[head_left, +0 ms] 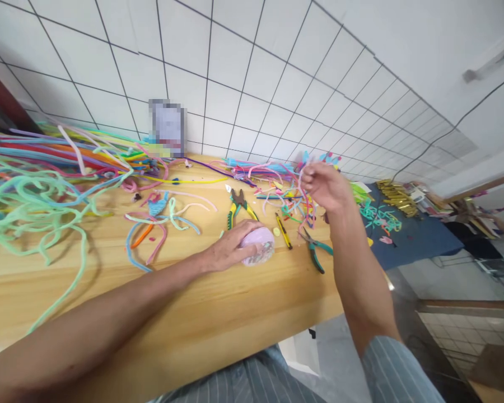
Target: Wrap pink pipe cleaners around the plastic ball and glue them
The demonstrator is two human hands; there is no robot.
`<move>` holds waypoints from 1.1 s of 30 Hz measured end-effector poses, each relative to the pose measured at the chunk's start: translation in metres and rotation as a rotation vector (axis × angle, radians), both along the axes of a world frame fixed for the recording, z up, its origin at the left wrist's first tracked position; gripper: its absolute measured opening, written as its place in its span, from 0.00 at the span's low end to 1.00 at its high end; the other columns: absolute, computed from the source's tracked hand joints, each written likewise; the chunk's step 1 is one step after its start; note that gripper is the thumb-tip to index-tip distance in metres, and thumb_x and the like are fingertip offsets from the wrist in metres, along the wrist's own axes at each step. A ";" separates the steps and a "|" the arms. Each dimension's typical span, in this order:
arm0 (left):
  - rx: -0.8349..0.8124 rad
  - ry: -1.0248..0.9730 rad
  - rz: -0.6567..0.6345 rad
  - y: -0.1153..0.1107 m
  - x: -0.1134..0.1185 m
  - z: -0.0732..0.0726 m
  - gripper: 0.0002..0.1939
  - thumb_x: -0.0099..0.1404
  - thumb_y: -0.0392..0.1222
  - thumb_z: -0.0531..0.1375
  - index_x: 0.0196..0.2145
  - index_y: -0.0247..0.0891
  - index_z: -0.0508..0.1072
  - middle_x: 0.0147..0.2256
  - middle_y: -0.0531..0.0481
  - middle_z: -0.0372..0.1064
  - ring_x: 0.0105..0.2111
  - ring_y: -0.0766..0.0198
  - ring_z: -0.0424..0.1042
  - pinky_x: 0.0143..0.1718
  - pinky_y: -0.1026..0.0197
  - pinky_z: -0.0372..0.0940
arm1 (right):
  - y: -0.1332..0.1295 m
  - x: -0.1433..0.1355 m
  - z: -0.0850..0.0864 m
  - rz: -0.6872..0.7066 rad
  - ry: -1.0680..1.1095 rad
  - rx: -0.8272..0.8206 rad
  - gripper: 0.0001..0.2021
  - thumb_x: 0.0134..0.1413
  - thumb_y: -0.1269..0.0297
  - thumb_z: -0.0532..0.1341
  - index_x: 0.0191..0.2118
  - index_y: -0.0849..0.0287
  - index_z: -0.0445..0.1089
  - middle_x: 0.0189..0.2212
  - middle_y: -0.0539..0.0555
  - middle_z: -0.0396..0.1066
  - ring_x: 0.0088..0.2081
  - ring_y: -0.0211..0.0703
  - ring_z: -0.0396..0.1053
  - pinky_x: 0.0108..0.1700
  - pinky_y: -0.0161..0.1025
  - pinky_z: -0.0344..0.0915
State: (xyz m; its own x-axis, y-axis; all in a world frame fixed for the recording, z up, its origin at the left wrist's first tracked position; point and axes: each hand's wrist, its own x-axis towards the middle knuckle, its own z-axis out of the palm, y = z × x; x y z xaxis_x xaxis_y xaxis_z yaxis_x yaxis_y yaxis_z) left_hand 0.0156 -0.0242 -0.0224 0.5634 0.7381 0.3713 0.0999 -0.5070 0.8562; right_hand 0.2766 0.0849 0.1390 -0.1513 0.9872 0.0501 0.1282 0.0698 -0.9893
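My left hand (231, 249) is wrapped over a round, lilac and partly see-through thing (262, 252), perhaps a roll, resting on the wooden table (235, 313). Its exact kind is unclear. To the right, my right hand (325, 184) is raised over the table with its fingers curled together; whatever they pinch, if anything, is too fine to make out. Just beyond my left hand lie yellow-and-green handled pliers (242, 207). Between the hands are a yellow utility knife (284, 230) and, below my right wrist, pliers with teal handles (317, 252).
Tangled mint-green pipe cleaners (37, 207) cover the left side. Behind them lies a bundle of coloured ones (75, 148). Small pink and blue scraps (273, 170) line the tiled wall (243, 84). A blue-covered table (420, 240) at right holds golden bundles (397, 198).
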 end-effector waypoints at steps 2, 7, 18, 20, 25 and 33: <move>-0.009 -0.007 -0.004 -0.001 0.000 0.000 0.25 0.75 0.53 0.60 0.63 0.37 0.69 0.59 0.38 0.72 0.59 0.49 0.74 0.65 0.46 0.69 | -0.004 -0.006 -0.012 0.043 -0.013 -0.049 0.16 0.44 0.55 0.73 0.26 0.52 0.66 0.23 0.47 0.67 0.26 0.37 0.62 0.26 0.35 0.60; -0.024 0.002 0.011 -0.001 0.000 -0.001 0.26 0.75 0.53 0.61 0.64 0.38 0.69 0.60 0.37 0.72 0.59 0.49 0.74 0.65 0.47 0.69 | -0.008 -0.014 -0.010 0.109 0.015 -0.034 0.17 0.47 0.53 0.74 0.28 0.52 0.66 0.23 0.46 0.67 0.25 0.35 0.63 0.27 0.34 0.61; -0.017 -0.030 0.036 -0.004 0.002 0.000 0.26 0.74 0.52 0.61 0.63 0.38 0.69 0.60 0.36 0.72 0.60 0.48 0.74 0.65 0.46 0.69 | -0.084 -0.028 -0.065 0.085 0.118 -0.271 0.19 0.37 0.52 0.82 0.28 0.56 0.75 0.22 0.45 0.72 0.23 0.32 0.64 0.25 0.31 0.61; -0.003 -0.034 0.064 -0.007 0.004 -0.002 0.27 0.74 0.53 0.61 0.64 0.38 0.68 0.61 0.36 0.72 0.62 0.48 0.72 0.66 0.46 0.68 | -0.099 -0.028 -0.071 0.069 0.127 -0.287 0.19 0.37 0.52 0.82 0.28 0.55 0.76 0.22 0.45 0.71 0.24 0.33 0.62 0.25 0.32 0.60; 0.029 -0.035 0.169 -0.014 0.007 -0.004 0.27 0.75 0.54 0.61 0.65 0.38 0.67 0.61 0.37 0.70 0.63 0.49 0.70 0.68 0.46 0.66 | -0.120 -0.033 -0.090 -0.039 0.091 -0.183 0.15 0.40 0.53 0.80 0.27 0.53 0.77 0.25 0.46 0.72 0.27 0.35 0.62 0.32 0.36 0.64; 0.079 -0.019 0.185 -0.016 0.007 -0.001 0.28 0.78 0.58 0.57 0.65 0.36 0.65 0.62 0.34 0.68 0.64 0.49 0.69 0.67 0.45 0.66 | -0.138 -0.034 -0.117 -0.141 0.080 -0.102 0.10 0.44 0.54 0.78 0.29 0.50 0.80 0.56 0.51 0.80 0.62 0.55 0.72 0.62 0.51 0.69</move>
State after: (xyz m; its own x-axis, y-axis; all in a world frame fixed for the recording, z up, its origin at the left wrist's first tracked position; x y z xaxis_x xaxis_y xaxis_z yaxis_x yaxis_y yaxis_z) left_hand 0.0221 -0.0405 -0.0230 0.4131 0.7965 0.4414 0.1822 -0.5472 0.8169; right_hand 0.2423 -0.0531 0.0220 -0.0106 0.9989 -0.0448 0.0502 -0.0442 -0.9978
